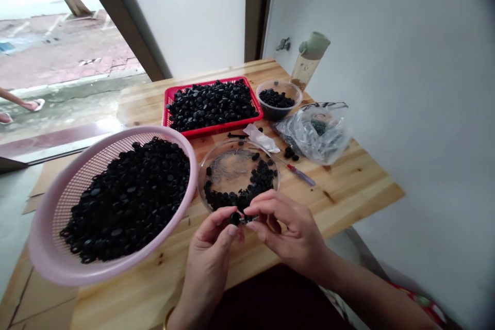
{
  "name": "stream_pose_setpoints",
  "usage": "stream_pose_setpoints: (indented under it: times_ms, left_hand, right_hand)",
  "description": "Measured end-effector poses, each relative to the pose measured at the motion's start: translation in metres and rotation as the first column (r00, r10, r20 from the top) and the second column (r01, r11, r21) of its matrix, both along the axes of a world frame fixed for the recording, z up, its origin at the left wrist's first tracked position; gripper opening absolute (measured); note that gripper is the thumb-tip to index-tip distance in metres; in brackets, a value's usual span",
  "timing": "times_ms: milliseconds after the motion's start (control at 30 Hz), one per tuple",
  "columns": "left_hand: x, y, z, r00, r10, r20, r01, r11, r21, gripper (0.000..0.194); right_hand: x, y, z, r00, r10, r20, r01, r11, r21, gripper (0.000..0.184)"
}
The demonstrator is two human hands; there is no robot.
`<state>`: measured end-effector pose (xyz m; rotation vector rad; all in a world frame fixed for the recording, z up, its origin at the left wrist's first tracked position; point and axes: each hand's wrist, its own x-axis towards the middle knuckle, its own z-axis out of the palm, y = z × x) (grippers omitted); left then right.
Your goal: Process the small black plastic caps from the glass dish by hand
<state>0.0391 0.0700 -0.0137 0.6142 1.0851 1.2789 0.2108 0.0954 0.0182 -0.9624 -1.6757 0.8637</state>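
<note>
Knotty pale-wood counter (348, 185) beside smooth white wall (410, 87). Left: long dark brown frame (126, 20), daylight on pinkish outdoor paving (50, 62).

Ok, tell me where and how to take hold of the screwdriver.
Grip the handle, probably from above and the right with the right hand. The screwdriver lies flat, its thick handle end angled toward you over bare table. Its thin shaft points away toward the round dish, so looks a poorer grip. That hand is busy pinching a small black part.
</note>
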Motion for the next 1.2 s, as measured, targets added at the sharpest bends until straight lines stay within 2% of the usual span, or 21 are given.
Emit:
stream_pose_setpoints:
  times_ms: [167,367,500,967,1100,1200]
  left_hand:
    - [-0.004,-0.005,-0.005,0.992,-0.029,-0.127,0.041,0.995,0.091,0.024]
    - [-0.007,-0.007,-0.002,0.962,-0.061,-0.266,0.119,0.971,0.206,0.018]
    - [-0.01,-0.007,-0.003,0.945,-0.062,-0.321,0.139,0.965,0.224,0.016]
    - [-0.014,-0.013,-0.004,0.972,-0.08,-0.223,0.139,0.956,0.26,0.016]
    - [-0.014,-0.012,-0.001,0.967,-0.068,-0.244,0.147,0.936,0.32,0.019]
    - [-0.014,-0.013,0.0,0.965,-0.079,-0.25,0.166,0.923,0.347,0.019]
  right_hand:
    - [0.0,0.0,-0.001,0.998,0.009,0.054,-0.009,1.0,0.008,0.012]
    - [0.002,-0.002,-0.002,0.997,0.041,0.063,-0.04,0.999,-0.007,0.013]
    - [0.002,-0.002,-0.002,0.997,0.058,0.042,-0.057,0.998,-0.028,0.012]
    - [0.003,-0.005,-0.001,0.991,0.134,-0.019,-0.135,0.991,-0.026,0.015]
    - [0.002,-0.005,-0.004,0.982,0.159,-0.104,-0.168,0.981,-0.093,0.013]
    - [0.002,0.0,-0.006,0.952,0.209,-0.224,-0.258,0.941,-0.218,0.007]
